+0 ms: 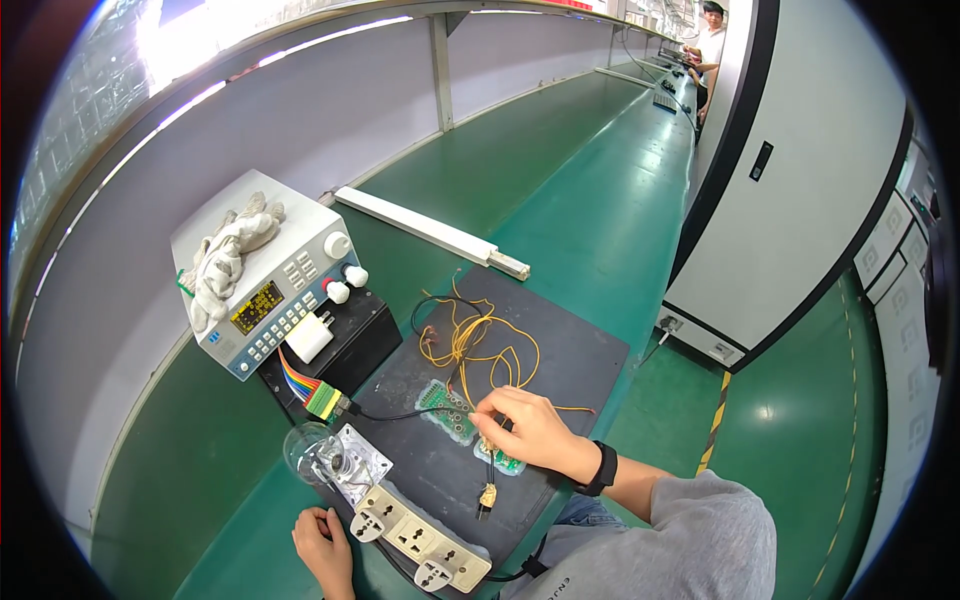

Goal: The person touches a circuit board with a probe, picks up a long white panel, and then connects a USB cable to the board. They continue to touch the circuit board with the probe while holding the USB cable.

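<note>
My right hand [530, 425] hovers over the dark grey mat, thumb and forefinger pinched on a thin black cable [400, 415]. This cable comes from a green terminal connector [326, 401] at the left, and a cable with a yellowish taped end [487, 496] hangs below the hand. Under and beside the fingers lie two green circuit boards [446, 412], [510, 464], the nearer partly hidden by the hand. My left hand [322, 545] rests at the lower left with its fingers curled in, holding nothing I can see, beside a beige power strip [415, 537].
A bench power supply [262, 280] with gloves [232, 255] on top stands at the left. Tangled yellow wires [470, 335] lie on the mat [590, 350]. A clear glass bulb [308, 452] is left of the strip. A grey cabinet [790, 180] stands right; another person [710, 45] is far off.
</note>
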The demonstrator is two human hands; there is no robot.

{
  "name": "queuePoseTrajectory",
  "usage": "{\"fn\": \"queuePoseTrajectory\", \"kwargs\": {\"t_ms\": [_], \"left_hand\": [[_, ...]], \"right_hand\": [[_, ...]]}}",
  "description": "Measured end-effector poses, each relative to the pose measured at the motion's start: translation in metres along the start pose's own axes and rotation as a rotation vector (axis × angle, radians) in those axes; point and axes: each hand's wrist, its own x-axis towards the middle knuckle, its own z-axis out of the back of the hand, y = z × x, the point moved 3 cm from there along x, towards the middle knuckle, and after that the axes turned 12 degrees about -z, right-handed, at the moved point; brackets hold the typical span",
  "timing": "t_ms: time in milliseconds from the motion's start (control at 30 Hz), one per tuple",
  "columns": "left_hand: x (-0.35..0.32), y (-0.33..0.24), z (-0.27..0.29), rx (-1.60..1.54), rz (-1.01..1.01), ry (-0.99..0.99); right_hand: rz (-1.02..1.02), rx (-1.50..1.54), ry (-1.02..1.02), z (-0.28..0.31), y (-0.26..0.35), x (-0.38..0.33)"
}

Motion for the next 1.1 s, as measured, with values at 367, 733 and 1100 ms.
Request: {"fn": "queuePoseTrajectory", "kwargs": {"t_ms": [367,733,1100], "left_hand": [[0.0013,-0.0029,0.002,-0.018,-0.008,-0.009],[0.0016,-0.0035,0.0026,-0.014,-0.026,-0.01],[0.0013,-0.0026,0.0026,-0.019,-0.012,0.003]], "right_hand": [[-0.092,0.008,0.147,-0.0019,0.0042,-0.0026],[-0.077,0.006,0.076,-0.0021,0.004,0.0002],[-0.036,-0.007,0.136,-0.0047,0.0019,-0.0019]]}}
